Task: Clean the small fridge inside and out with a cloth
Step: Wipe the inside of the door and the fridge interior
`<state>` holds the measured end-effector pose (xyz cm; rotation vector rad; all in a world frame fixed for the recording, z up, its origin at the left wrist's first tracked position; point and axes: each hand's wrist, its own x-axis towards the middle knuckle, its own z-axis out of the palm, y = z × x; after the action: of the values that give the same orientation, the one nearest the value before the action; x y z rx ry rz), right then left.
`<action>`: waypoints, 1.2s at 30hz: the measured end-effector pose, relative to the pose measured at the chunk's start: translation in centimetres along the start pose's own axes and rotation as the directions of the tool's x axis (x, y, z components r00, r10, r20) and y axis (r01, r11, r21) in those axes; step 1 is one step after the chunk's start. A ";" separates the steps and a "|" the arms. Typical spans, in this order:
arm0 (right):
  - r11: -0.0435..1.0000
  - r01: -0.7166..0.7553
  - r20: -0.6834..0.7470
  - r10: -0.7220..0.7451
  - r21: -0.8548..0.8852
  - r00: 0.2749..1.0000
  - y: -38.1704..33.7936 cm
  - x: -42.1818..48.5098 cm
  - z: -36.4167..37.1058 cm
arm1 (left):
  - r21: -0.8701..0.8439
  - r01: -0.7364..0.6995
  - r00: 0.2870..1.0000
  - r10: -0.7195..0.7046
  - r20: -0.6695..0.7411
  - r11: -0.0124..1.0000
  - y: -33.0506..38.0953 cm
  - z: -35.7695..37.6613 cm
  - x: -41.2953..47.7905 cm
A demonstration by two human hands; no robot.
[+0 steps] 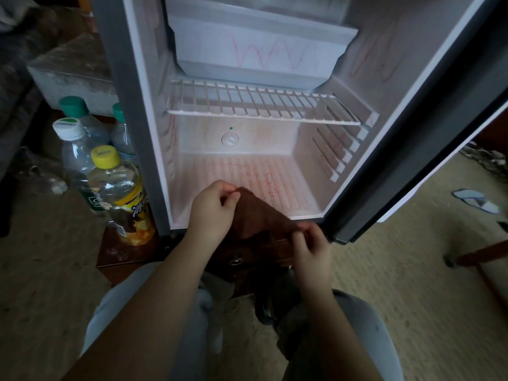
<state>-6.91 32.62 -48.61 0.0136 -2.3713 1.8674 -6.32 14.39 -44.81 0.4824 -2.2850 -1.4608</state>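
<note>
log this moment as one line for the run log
left hand: pinches brown cloth | right hand: pinches its lower edge | fridge: door open, red marks on inner floor

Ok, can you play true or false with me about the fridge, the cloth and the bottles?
1. Both hands hold the brown cloth. True: the left hand and the right hand each pinch an edge.
2. The fridge door is shut. False: it stands open.
3. Red scribbles mark the white freezer box. True.
4. The bottles stand inside the fridge. False: they stand outside, beside its left wall.
</note>
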 end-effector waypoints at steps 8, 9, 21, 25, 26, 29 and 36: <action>0.997 0.069 -0.013 -0.069 -0.022 0.998 -7.4 3.3 -2.5 | 0.140 -0.129 0.992 0.128 0.017 0.982 -0.3 0.7 0.3; 0.988 0.114 0.011 -0.114 -0.100 0.993 -8.3 4.1 -2.8 | 0.134 -0.116 0.993 0.118 -0.005 0.984 -0.1 0.8 0.4; 0.997 0.036 0.067 -0.032 -0.063 0.997 -9.8 13.5 -0.6 | -0.019 0.038 0.942 -0.029 0.334 0.999 0.1 0.4 5.4; 0.999 0.035 0.008 -0.035 0.026 0.999 -10.5 15.1 0.5 | 0.138 -0.068 0.986 0.045 0.160 0.988 2.5 -0.3 9.2; 0.997 0.048 0.004 -0.049 0.052 0.999 -10.6 15.0 0.6 | 0.145 -0.092 0.993 0.080 0.086 0.985 3.1 -0.4 9.8; 0.994 0.044 0.030 -0.047 0.103 0.998 -9.8 14.7 0.3 | 0.089 -0.119 0.993 0.118 0.016 0.989 3.7 -0.6 10.3; 0.941 -0.326 0.096 0.335 -0.094 0.937 -2.2 13.8 2.3 | 0.462 -0.002 0.972 -0.108 0.211 0.887 -2.8 1.6 8.0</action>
<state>-20.61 30.81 -45.65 -0.3178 -2.6586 1.9545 -13.85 10.68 -46.89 0.5318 -2.8429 -1.0284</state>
